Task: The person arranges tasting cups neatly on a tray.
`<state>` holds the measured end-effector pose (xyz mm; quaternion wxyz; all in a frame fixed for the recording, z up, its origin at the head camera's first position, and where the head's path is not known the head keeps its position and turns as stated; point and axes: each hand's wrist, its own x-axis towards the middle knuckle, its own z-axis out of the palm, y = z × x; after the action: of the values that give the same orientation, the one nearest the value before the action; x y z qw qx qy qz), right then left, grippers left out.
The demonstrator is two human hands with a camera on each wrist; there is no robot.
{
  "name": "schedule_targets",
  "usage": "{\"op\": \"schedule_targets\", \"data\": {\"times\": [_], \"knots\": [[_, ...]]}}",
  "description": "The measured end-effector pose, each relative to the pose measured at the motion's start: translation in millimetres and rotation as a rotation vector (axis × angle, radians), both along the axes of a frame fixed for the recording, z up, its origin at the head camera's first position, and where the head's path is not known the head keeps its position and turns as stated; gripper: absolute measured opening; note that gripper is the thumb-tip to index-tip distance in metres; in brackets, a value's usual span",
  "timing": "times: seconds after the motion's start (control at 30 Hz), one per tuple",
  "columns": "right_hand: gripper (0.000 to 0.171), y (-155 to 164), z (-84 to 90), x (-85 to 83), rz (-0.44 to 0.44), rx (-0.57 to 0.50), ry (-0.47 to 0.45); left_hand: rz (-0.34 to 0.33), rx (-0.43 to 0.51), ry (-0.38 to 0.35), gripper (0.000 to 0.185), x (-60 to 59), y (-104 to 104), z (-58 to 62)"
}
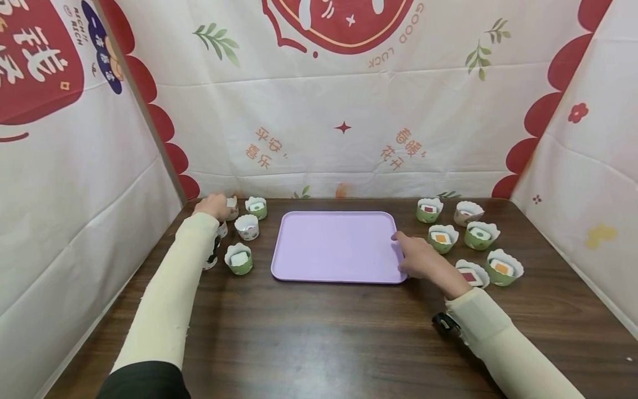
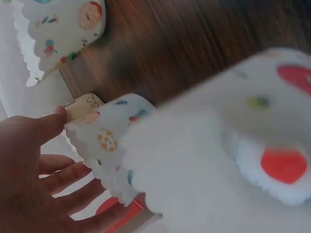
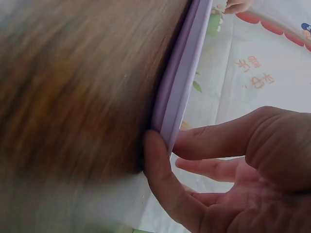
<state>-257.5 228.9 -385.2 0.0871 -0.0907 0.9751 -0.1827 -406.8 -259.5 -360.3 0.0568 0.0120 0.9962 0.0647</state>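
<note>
While the right hand (image 1: 423, 260) rests at the near right corner of the lilac tray (image 1: 334, 244), its thumb (image 3: 163, 182) pressed against the rim and the other fingers lying loosely apart, the left hand (image 1: 213, 205) reaches to the far left cluster of paper cups, fingers spread and a fingertip touching the white cup (image 2: 104, 141) by the backdrop. That cup looks light and thin-walled, so a clumsy close could crush its scalloped edge or tip it. Neighbouring cups (image 1: 246, 227) stand close together, and the sleeve could knock one over. A push from the thumb might slide the tray across the wooden table (image 1: 319, 338).
</note>
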Motion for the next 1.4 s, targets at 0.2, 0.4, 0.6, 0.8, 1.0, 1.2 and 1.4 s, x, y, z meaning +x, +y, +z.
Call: {"op": "schedule_targets", "data": {"times": [0.2,0.4,0.6,0.8,1.0,1.2,1.4], "knots": [[0.072,-0.1,0.6,2.4,-0.002,-0.020,-0.018,0.011,0.020,-0.042,0.052,-1.1,1.8,0.6],[0.079,-0.8,1.5,5.0,-0.021,-0.050,-0.110,0.061,0.014,-0.072,0.057,0.0,4.5,-1.2],[0.051,0.4,2.1,6.6,-0.005,-0.086,-0.108,0.094,0.032,-0.070,0.066,2.3,6.1,-2.2],[0.029,0.0,2.2,5.2,0.008,-0.065,-0.102,0.107,0.064,-0.037,0.063,5.4,4.6,0.1],[0.032,-0.8,2.8,3.9,0.021,-0.011,-0.081,0.090,0.099,0.043,0.054,3.8,2.4,3.2],[0.050,-0.1,3.5,2.8,0.034,0.032,-0.066,0.027,0.198,0.187,0.061,0.5,2.7,10.0],[0.069,0.4,1.0,0.3,0.044,0.086,-0.038,0.004,0.298,0.293,0.057,-2.3,11.7,13.9]]}}
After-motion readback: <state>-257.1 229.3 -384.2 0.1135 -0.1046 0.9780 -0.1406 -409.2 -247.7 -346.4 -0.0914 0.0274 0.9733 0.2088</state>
